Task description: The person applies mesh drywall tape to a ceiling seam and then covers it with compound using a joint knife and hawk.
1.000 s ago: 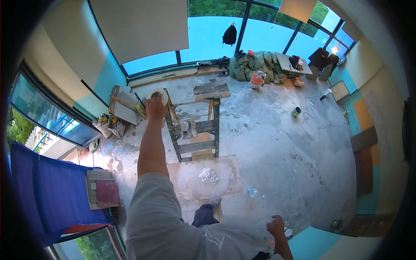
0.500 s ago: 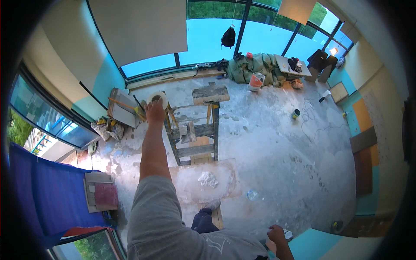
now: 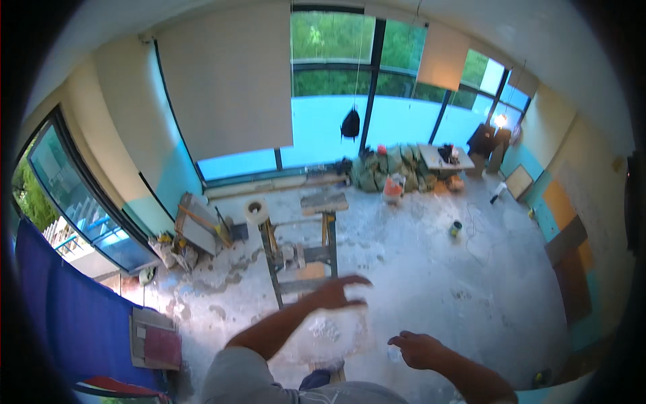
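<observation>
My left hand (image 3: 340,292) is open over the near end of a wooden trestle (image 3: 308,286), fingers and thumb spread apart with nothing between them. A pale roll of tape (image 3: 256,211) stands at the trestle's far left corner, away from both hands. To the right, my right hand (image 3: 420,351) hovers above the floor with its fingers curled towards the thumb. What it may hold is too small to make out. Partly behind its fingertips lies a clear round plastic thing (image 3: 394,354). Below my left wrist, a heap of white powder or paste (image 3: 325,328) sits on a pale board.
Stuffed green sacks (image 3: 371,171) and an orange-and-white bag (image 3: 393,187) line the far windows. A dark can (image 3: 455,229) stands on the floor at right, near a loose cable. Boards (image 3: 197,222) lean at left. A black backpack (image 3: 350,124) hangs by the glass.
My left hand has come off the tape roll and swung back and to the right. My right hand has risen forward from beside my body. The view has tilted up.
</observation>
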`<state>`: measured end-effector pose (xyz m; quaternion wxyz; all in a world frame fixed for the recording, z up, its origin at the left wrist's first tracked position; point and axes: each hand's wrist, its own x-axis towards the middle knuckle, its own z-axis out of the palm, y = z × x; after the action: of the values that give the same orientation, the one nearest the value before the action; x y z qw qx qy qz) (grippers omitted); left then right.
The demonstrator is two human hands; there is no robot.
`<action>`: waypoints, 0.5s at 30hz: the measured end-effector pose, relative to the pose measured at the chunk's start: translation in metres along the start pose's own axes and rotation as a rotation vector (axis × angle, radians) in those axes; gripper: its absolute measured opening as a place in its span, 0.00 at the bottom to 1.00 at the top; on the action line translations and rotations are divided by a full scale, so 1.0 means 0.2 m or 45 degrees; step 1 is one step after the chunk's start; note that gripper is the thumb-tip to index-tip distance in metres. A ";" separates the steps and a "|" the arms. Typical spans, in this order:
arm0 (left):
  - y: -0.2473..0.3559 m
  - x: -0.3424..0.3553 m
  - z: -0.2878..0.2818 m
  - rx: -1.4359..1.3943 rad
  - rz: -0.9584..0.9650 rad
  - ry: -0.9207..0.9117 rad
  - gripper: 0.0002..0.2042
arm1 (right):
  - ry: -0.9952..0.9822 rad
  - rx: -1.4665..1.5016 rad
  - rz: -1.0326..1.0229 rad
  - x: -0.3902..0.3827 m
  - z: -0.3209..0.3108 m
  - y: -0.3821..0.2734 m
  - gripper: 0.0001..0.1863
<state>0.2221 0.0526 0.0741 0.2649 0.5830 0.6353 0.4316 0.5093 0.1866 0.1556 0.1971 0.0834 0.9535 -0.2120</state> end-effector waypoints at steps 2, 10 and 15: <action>0.37 -0.06 0.09 -0.002 0.202 -0.090 0.28 | -0.087 -0.159 -0.087 0.00 -0.28 -0.15 0.21; 1.26 -0.23 -0.18 0.245 0.034 0.729 0.14 | 0.775 -0.395 -0.485 -0.46 -1.24 -0.87 0.19; 1.81 -0.36 -0.49 0.317 0.289 1.101 0.13 | 1.400 -0.208 -0.983 -0.79 -1.63 -1.27 0.10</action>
<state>0.3381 -0.0602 0.4198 -0.1452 0.4429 0.6665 0.5818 0.4812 0.0902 0.5863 -0.4008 -0.1828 0.8895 -0.1213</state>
